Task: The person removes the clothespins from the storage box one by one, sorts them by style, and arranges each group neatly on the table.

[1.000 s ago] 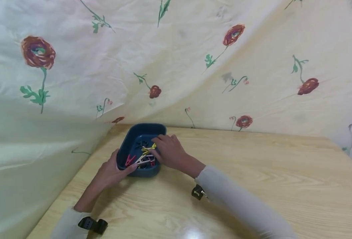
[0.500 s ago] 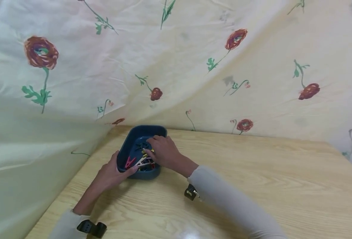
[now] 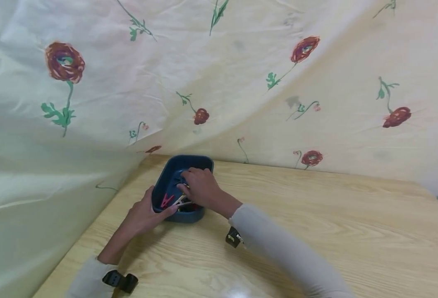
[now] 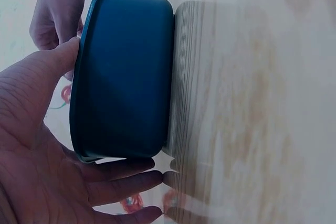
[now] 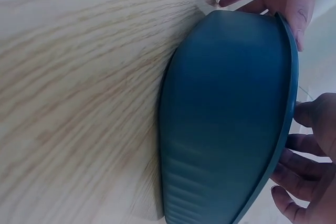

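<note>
A deep blue plastic bin (image 3: 194, 217) stands on the table, holding several small clothespins. In the head view a pink clothespin (image 3: 166, 201) lies at its left and a white clothespin (image 3: 182, 202) near the front, by my left thumb. My left hand (image 3: 142, 213) holds the bin's near left corner, thumb on the rim and fingers along the outer wall. My right hand (image 3: 202, 188) reaches over the right rim, fingers bent down among the pins. The bin wall hides those fingertips in the right wrist view, so I cannot tell whether they pinch anything.
The pale wood table (image 3: 297, 223) extends to the right of the bin. A cream cloth with printed flowers (image 3: 241, 82) hangs behind and along the left side, close to the bin's far end. Both sleeves carry black straps (image 3: 120, 281).
My right hand has moved left, further into the bin, and now covers the yellow clothespins that showed before. The left hand keeps its place on the bin. The head view has shifted slightly.
</note>
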The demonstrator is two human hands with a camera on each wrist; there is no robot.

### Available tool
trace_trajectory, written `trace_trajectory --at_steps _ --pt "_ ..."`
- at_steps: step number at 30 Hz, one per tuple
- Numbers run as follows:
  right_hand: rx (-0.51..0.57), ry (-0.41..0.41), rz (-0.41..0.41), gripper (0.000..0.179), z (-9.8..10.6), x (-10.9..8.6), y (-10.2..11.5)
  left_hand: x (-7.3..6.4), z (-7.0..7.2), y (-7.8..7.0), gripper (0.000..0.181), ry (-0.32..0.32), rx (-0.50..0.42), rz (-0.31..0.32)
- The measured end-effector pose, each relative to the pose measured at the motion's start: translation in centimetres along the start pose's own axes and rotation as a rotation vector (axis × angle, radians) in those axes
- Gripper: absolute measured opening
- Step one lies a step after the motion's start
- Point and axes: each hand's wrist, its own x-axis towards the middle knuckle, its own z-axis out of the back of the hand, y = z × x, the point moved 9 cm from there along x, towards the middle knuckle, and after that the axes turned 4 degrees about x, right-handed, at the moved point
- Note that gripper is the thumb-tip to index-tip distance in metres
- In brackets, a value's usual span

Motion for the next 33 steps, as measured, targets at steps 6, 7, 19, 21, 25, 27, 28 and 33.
trace_trajectory --at_steps 6,7,19,21,25,27,28,33 --pt "0.032 0.031 -0.015 0.039 -0.5 0.7 0.0 -0.2 -0.1 0.0 0.108 0.006 -0.016 0.002" --pt "0.033 0.04 -0.019 0.039 -0.6 0.8 -0.1 -0.2 -0.1 0.0 0.107 0.006 -0.018 0.002" --pt "0.047 0.128 -0.064 0.032 -2.0 2.2 -0.9 -0.2 0.1 -0.5 0.099 0.002 -0.044 -0.026" --pt "0.054 0.148 -0.064 0.031 -2.3 2.4 -0.8 -0.2 0.2 -0.5 0.101 0.0 -0.039 -0.027" --pt "0.046 0.207 -0.076 0.03 -3.3 2.9 -0.8 -0.1 0.3 -0.4 0.101 -0.002 -0.042 -0.034" --pt "0.036 0.236 -0.088 0.029 -3.9 3.1 -0.8 -0.1 0.3 -0.4 0.098 -0.005 -0.044 -0.043" --pt "0.032 0.25 -0.096 0.028 -4.1 3.2 -0.8 0.0 0.3 -0.4 0.098 -0.006 -0.045 -0.048" --pt "0.017 0.293 -0.141 0.025 -5.1 3.6 -0.9 -0.2 0.2 -0.6 0.098 -0.004 -0.04 -0.063"
